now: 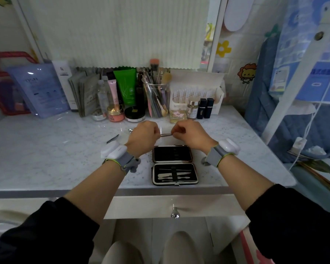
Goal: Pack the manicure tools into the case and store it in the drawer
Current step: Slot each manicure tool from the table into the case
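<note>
Left hand (pixel 143 136) and right hand (pixel 191 135), head view: both are raised just beyond the far edge of the case (pixel 174 165). Their fingers are curled, each pinching one end of a slim metal tool (pixel 166 134) that spans the gap between them roughly level. Holding it by both ends probably serves to align it lengthwise before it goes under a strap. Which tool it is cannot be told, since the fingers hide its tips.

The case lies open and flat on the counter (pixel 46 149), near the front edge and directly in front of the person, so both halves face up within easy reach. Its near half (pixel 174 175) carries several pale tools lying crosswise under a dark central strap. Its far half (pixel 172 154) shows only dark lining and looks unfilled.

Two further pieces lie on the counter to the left of the hands: a thin dark tool (pixel 112 139) and a small shiny piece (pixel 131 130), partly hidden behind the left hand. Packing therefore appears partway done.

The drawer (pixel 141 204) sits shut just below the counter edge, its knob (pixel 175 214) beneath the case. Jars, tubes and a cup of brushes (pixel 156 98) stand in a row at the back, well apart from the work.
</note>
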Action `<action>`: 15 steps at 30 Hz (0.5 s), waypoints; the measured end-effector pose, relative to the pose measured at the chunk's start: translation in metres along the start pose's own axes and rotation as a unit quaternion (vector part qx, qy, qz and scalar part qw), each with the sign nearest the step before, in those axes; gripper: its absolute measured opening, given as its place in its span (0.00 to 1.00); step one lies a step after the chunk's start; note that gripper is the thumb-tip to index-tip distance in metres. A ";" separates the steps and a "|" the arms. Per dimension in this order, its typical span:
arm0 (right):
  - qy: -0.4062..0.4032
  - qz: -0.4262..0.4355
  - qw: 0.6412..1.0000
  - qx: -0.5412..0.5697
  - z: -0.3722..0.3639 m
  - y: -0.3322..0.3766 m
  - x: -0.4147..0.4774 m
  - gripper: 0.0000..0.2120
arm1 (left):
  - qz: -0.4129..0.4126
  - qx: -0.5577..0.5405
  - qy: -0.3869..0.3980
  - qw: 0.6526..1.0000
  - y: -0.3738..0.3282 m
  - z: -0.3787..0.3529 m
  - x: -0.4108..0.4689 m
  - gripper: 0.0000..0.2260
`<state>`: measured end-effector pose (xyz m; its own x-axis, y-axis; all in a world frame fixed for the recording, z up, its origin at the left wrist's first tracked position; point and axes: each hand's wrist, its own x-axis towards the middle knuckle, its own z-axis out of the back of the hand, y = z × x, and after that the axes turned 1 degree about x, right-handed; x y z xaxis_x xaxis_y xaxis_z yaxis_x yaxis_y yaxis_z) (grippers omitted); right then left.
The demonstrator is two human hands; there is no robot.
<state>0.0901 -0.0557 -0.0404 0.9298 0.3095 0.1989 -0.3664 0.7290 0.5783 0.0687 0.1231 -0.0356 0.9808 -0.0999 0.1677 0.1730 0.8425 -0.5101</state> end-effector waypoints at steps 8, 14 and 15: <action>-0.012 0.016 1.000 0.023 0.012 0.016 -0.025 0.06 | -0.006 -0.033 -0.015 0.999 -0.012 0.016 -0.025 0.02; -0.011 0.013 0.999 0.035 0.017 0.028 -0.043 0.05 | -0.035 -0.035 -0.006 0.999 -0.022 0.026 -0.044 0.04; -0.009 0.009 0.999 0.037 0.017 0.029 -0.045 0.04 | -0.043 -0.030 0.001 0.999 -0.024 0.028 -0.047 0.05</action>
<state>0.0378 -0.0586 -0.0193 0.9242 0.3101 0.2229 -0.3792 0.6759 0.6319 0.0160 0.1225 -0.0079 0.9623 -0.1712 0.2113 0.2613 0.7973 -0.5441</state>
